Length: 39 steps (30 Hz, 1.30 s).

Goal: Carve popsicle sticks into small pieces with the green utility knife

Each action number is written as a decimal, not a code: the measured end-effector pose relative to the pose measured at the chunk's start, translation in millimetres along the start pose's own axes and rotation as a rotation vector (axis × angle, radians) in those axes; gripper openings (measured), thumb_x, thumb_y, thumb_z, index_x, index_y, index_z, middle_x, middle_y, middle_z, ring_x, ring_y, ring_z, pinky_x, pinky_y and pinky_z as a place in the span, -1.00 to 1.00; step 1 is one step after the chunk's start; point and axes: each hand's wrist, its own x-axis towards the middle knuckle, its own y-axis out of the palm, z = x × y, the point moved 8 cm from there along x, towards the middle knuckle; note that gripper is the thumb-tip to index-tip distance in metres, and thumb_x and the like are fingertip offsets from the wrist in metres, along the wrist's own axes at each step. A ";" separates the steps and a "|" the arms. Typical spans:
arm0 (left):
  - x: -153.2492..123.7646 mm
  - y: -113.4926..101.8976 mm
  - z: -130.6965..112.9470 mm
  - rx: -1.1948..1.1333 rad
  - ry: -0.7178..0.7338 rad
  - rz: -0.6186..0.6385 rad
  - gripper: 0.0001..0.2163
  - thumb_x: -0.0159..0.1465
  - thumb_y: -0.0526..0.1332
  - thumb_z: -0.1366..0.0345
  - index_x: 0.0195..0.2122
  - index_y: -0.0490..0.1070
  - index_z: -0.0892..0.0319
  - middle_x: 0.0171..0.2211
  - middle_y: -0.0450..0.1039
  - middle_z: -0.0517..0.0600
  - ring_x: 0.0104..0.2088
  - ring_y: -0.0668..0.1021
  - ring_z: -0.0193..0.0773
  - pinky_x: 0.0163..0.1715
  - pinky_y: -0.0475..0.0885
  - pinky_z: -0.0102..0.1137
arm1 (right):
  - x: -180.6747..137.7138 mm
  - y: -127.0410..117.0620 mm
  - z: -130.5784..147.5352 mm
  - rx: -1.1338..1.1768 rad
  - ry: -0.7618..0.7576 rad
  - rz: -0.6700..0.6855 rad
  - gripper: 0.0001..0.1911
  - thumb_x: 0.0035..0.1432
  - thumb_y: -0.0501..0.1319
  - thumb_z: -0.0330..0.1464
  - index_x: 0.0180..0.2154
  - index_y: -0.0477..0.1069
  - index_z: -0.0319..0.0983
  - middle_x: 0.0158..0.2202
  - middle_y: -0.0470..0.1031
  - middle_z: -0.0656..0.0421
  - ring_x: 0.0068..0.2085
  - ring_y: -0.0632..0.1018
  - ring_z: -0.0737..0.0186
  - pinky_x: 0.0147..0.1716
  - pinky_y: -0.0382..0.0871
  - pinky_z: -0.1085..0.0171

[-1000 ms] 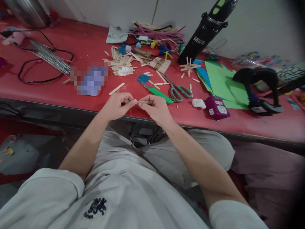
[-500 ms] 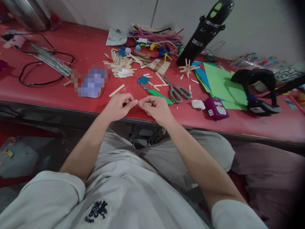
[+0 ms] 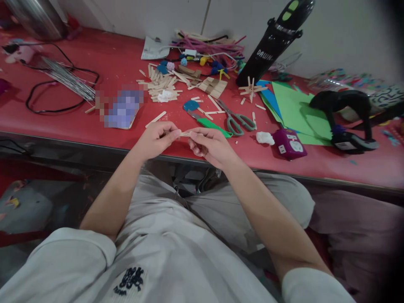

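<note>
Both my hands meet at the near edge of the red table [image 3: 63, 122], over my lap. My left hand [image 3: 157, 139] and my right hand [image 3: 210, 145] each pinch one end of a thin wooden craft stick [image 3: 185, 134] held level between them. Fingers of both hands are curled closed round it. Just beyond my right hand lie a green-handled cutter [image 3: 206, 123] and grey-green scissors [image 3: 235, 118]. A loose stick [image 3: 155, 119] lies just past my left hand.
A pile of craft sticks [image 3: 162, 86] sits mid-table, with a small stick assembly [image 3: 251, 89] to the right. Green and blue paper sheets [image 3: 293, 109], a purple gadget [image 3: 288, 144], a black glue gun [image 3: 344, 113], a tall black device [image 3: 273, 40], wire rods [image 3: 67, 78] and a black cable [image 3: 59, 109] lie around.
My right hand has turned and slid slightly left along the stick, its fingers closer to my left hand. The stick stays held between both hands.
</note>
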 end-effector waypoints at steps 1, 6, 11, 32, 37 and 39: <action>-0.1 -0.2 0.5 -0.014 -0.003 0.006 -0.80 0.28 0.18 0.24 -0.45 0.39 0.23 -0.70 0.21 -0.18 -0.68 0.23 -0.48 -0.66 0.13 -0.51 | -1.0 1.3 0.4 0.003 0.001 0.013 -0.71 0.02 0.41 -0.21 -0.33 0.51 -0.29 -0.53 0.42 0.25 -0.57 0.35 0.47 -0.62 0.15 0.41; -0.1 -0.4 1.1 -0.067 0.009 0.029 -0.80 0.28 0.18 0.24 -0.45 0.39 0.23 -0.71 0.19 -0.19 -0.70 0.21 -0.49 -0.70 0.09 -0.52 | -2.9 4.1 0.6 0.032 0.020 0.036 -0.70 0.01 0.42 -0.21 -0.34 0.49 -0.30 -0.53 0.42 0.25 -0.57 0.36 0.47 -0.62 0.15 0.41; 0.0 0.9 3.0 -0.112 -0.006 0.064 -0.78 0.28 0.18 0.21 -0.45 0.38 0.22 -0.73 0.16 -0.20 -0.72 0.19 -0.49 -0.71 0.06 -0.52 | -2.6 6.0 -1.0 0.071 0.035 0.048 -0.65 -0.03 0.45 -0.18 -0.34 0.48 -0.30 -0.54 0.41 0.26 -0.58 0.35 0.48 -0.65 0.10 0.43; -0.2 -0.4 6.7 -0.103 -0.051 0.034 -0.78 0.28 0.19 0.20 -0.45 0.40 0.22 -0.74 0.17 -0.20 -0.73 0.21 -0.48 -0.71 0.08 -0.52 | -3.7 -6.1 14.3 -0.270 -0.193 -0.092 -0.67 0.11 0.34 -0.11 -0.33 0.48 -0.27 -0.55 0.44 0.25 -0.61 0.36 0.45 -0.65 0.19 0.40; -0.8 3.8 1.8 -0.060 -0.044 0.052 -0.80 0.26 0.22 0.21 -0.45 0.40 0.21 -0.74 0.24 -0.18 -0.72 0.26 -0.48 -0.70 0.12 -0.52 | -4.9 -7.7 16.4 -0.283 -0.203 -0.110 -0.66 0.10 0.34 -0.10 -0.35 0.46 -0.26 -0.57 0.42 0.27 -0.62 0.35 0.46 -0.66 0.19 0.40; -0.7 6.0 1.1 -0.075 -0.046 0.086 -0.78 0.28 0.19 0.20 -0.44 0.39 0.21 -0.75 0.25 -0.17 -0.73 0.27 -0.47 -0.70 0.13 -0.52 | -4.3 -5.2 15.2 -0.199 -0.196 -0.076 -0.68 0.07 0.37 -0.13 -0.30 0.48 -0.25 -0.54 0.43 0.27 -0.59 0.36 0.46 -0.62 0.24 0.39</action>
